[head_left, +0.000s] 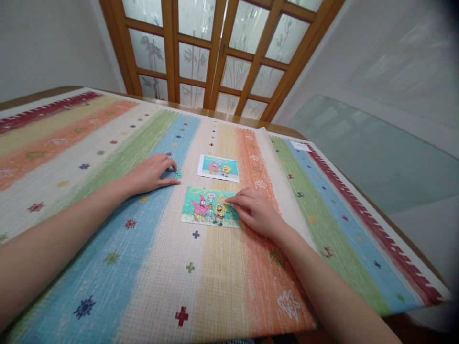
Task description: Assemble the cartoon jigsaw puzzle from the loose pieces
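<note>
A jigsaw puzzle point(200, 209) with a pink starfish, a squid and a yellow sponge character lies flat on the table. My right hand point(254, 210) is at its right side, fingers pinched together over the upper right part; what is between the fingertips is too small to make out. A pale, cloth-coloured patch shows in the puzzle beside those fingertips. Farther left, my left hand point(152, 174) rests on the cloth, thumb and index finger apart around a few small teal puzzle pieces point(178, 175). Just behind the puzzle lies a reference picture card point(218, 168) with the same scene.
A striped tablecloth point(139, 282) with small printed motifs covers the table. A white tag or paper point(300, 146) lies near the far right edge. Behind the table stand wood-framed glass doors point(215, 57), and a greenish glass panel point(358, 177) leans at the right wall.
</note>
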`<state>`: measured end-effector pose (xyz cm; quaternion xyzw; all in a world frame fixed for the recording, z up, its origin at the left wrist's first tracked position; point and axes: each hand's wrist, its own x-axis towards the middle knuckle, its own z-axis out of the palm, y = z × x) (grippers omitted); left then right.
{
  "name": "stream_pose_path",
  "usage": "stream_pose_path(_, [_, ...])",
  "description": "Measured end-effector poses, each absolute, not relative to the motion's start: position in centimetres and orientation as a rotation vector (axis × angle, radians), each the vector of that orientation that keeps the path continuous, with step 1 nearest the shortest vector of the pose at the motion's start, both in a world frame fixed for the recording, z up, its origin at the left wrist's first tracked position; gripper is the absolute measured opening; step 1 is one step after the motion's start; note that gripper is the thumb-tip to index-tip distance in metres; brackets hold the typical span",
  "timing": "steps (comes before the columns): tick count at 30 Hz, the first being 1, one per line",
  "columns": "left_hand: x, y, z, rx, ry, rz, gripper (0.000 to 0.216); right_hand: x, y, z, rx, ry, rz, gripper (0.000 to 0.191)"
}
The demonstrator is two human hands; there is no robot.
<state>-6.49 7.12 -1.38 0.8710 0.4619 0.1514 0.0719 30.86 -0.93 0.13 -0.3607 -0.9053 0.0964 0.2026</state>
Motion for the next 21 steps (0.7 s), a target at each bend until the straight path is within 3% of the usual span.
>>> stream_pose_path(11, [-3.0,6.5,-1.6,2.607,1.251,0.612,0.031,30.6,-0.9,0.2,-1.024,-2.533,0.274,0.023])
stream_pose_path(21, [-3.7,7.1,-2.1,2.552,1.493,0.681,0.042,30.6,-0.8,0.0,-1.018,-2.523,0.295,0.023])
